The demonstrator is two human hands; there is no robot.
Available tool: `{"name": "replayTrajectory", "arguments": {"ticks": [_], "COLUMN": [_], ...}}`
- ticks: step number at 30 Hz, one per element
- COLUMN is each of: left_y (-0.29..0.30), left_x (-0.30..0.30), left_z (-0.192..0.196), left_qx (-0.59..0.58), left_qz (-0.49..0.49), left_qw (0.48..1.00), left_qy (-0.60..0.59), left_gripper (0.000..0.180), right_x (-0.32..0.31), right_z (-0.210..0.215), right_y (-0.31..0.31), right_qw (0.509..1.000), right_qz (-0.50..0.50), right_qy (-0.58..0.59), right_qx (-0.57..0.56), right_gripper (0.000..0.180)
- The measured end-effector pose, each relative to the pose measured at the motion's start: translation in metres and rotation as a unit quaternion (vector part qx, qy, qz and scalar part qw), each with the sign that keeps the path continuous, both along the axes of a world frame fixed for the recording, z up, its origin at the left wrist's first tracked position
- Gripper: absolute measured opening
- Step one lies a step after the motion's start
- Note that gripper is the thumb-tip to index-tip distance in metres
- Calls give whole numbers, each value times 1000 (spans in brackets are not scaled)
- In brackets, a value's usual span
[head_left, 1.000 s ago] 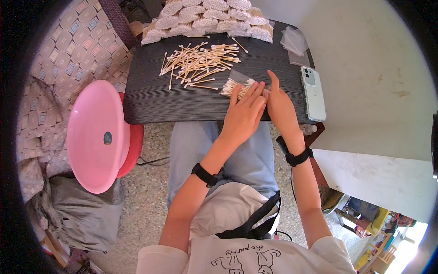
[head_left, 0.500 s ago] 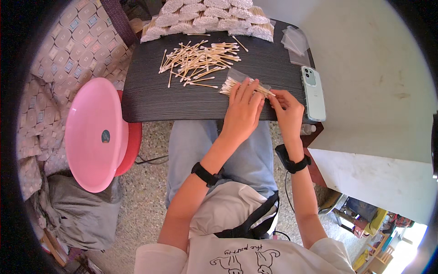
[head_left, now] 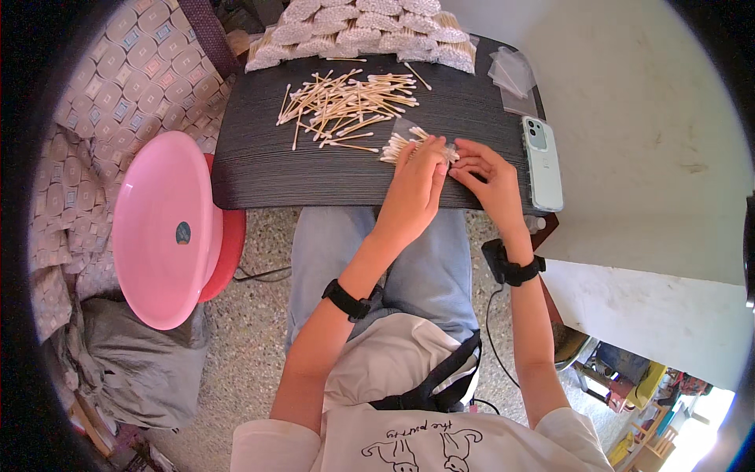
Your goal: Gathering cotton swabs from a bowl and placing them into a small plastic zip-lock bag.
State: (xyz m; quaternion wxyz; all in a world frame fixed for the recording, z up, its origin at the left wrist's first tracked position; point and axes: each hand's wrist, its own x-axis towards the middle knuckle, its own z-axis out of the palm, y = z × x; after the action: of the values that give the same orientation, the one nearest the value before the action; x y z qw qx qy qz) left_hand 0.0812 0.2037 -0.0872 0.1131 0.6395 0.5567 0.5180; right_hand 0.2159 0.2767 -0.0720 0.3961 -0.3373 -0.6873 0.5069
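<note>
A bundle of cotton swabs (head_left: 394,148) with white tips and pale sticks lies on the dark table, partly inside a clear plastic bag (head_left: 403,126). My left hand (head_left: 413,185) is closed over the bundle from the near side and hides its middle. At the bundle's right end, the fingertips of my right hand (head_left: 491,182) curve round the bag and swab tips. Exactly what they pinch is partly hidden. A loose heap of cotton swabs (head_left: 342,102) spreads over the table beyond my left hand.
Packed bags of swabs (head_left: 370,35) are stacked along the table's far edge. Flat clear bags (head_left: 513,75) lie at the far right, with a pale phone (head_left: 543,164) nearer. A pink basin (head_left: 157,236) stands left of the table (head_left: 314,181). A wall (head_left: 645,157) rises on the right.
A single swab that lay across the bundle under my hands no longer shows there. My right hand has turned, its fingers now curving round the bundle's right end. My left hand has shifted slightly.
</note>
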Motion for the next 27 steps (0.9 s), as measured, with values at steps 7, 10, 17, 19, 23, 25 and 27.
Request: {"name": "replayTrajectory", "arguments": {"ticks": [7, 10, 17, 19, 23, 25, 27], "left_y": [-8, -8, -9, -7, -2, -5, -6], "left_x": [-4, -6, -5, -7, -7, -10, -8], "left_z": [6, 9, 12, 8, 0, 4, 12], "left_qx": [-38, -63, -94, -97, -44, -65, -86], "left_qz": [-5, -20, -19, -20, -29, -38, -48], "left_qw": [996, 993, 984, 982, 985, 982, 979], "left_qy": [-80, -98, -151, -159, -164, -173, -181], "left_gripper": [15, 14, 13, 16, 20, 19, 17], "right_x": [1, -1, -2, 2, 8, 9, 6], "right_z": [10, 11, 10, 11, 8, 5, 3], "right_y": [18, 27, 33, 32, 28, 28, 29], "right_qw": [960, 953, 970, 973, 983, 985, 990], "right_qz": [68, 65, 101, 125, 154, 138, 94], "right_qy": [-141, -144, -161, -146, -87, -102, -102], "right_qx": [232, 259, 151, 131, 46, 27, 32], "right_gripper": [31, 28, 29, 32, 35, 34, 27]}}
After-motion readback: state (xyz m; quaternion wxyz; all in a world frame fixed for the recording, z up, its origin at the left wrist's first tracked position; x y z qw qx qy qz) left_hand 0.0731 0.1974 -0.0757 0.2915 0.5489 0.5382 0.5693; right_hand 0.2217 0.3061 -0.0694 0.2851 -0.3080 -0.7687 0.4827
